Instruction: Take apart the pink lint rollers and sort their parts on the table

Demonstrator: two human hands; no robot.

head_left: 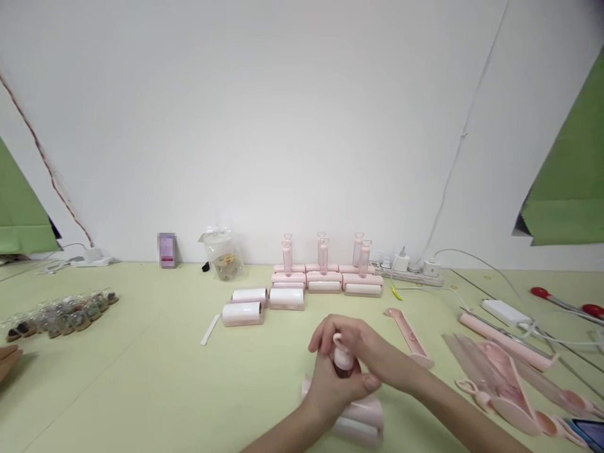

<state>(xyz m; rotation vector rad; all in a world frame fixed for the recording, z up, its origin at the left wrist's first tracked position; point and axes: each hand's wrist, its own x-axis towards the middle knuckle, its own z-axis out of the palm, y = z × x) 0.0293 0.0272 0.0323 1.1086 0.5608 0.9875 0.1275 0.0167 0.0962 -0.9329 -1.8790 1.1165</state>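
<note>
My left hand (330,390) is wrapped round a small pink piece (343,358) with a heart-shaped loop on top. My right hand (353,343) arches over the same piece, its fingers curled about the loop and touching my left hand. Beneath both hands lies a pink roller case (365,415) with a white roll in it, partly covered by my left hand. The lower end of the looped piece is hidden by my fingers.
Pink cases with upright looped handles (324,281) stand by the wall. White rolls (243,313) and a white strip (210,329) lie left of centre. Pink parts (507,377), a pink holder (410,336) and cables are on the right. Small jars (70,318) sit far left.
</note>
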